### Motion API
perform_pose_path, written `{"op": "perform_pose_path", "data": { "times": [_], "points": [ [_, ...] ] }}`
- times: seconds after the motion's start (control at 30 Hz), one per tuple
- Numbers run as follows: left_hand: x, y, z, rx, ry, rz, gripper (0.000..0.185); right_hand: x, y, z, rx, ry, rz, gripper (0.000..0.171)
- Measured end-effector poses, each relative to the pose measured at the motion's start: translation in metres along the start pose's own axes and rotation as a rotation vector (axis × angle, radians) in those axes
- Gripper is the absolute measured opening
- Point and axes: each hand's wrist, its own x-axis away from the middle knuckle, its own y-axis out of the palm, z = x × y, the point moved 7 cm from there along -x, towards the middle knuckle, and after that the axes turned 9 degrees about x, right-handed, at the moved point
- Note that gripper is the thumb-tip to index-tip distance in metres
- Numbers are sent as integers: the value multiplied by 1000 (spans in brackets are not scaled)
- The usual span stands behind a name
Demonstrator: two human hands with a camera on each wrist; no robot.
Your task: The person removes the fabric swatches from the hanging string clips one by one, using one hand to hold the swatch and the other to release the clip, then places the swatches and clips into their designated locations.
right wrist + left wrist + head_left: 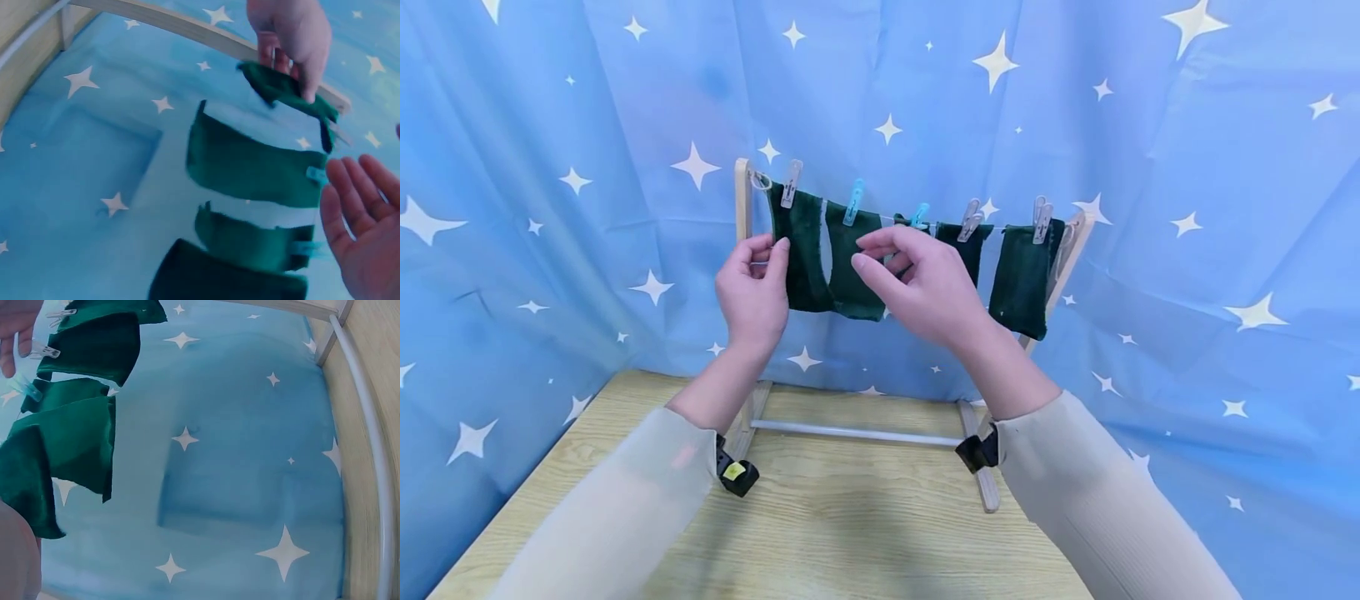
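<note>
On the line, leftmost green cloth [803, 250] pinched by left hand [754, 292]; right hand [925, 287] open beside the second cloth [853, 267].

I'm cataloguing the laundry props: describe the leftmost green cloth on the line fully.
The leftmost green cloth is dark green, velvety-looking fabric with rough-cut edges. It hangs from the thin line beside the rack's left wooden post, held at its top by a pale clothespin. The left hand pinches its left edge between thumb and fingers, and its right edge meets the next cloth.
</note>
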Motion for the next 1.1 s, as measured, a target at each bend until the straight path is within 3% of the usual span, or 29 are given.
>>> {"op": "perform_pose_path", "data": {
  "times": [0.3, 0.57, 0.83, 1.1],
  "points": [
    [1, -15, -1, -16, 8, 23, 32, -38, 1, -26, 111, -72, 43, 36],
    [-2, -22, -4, -51, 17, 31, 31, -71, 6, -37, 213, -38, 64, 36],
    [-6, -26, -4, -56, 24, 27, 28, -95, 19, -44, 454, 21, 24, 39],
    [-6, -27, -7, -89, -3, 11, 29, -103, 32, -44, 503, 41, -17, 40]
  ]
}}
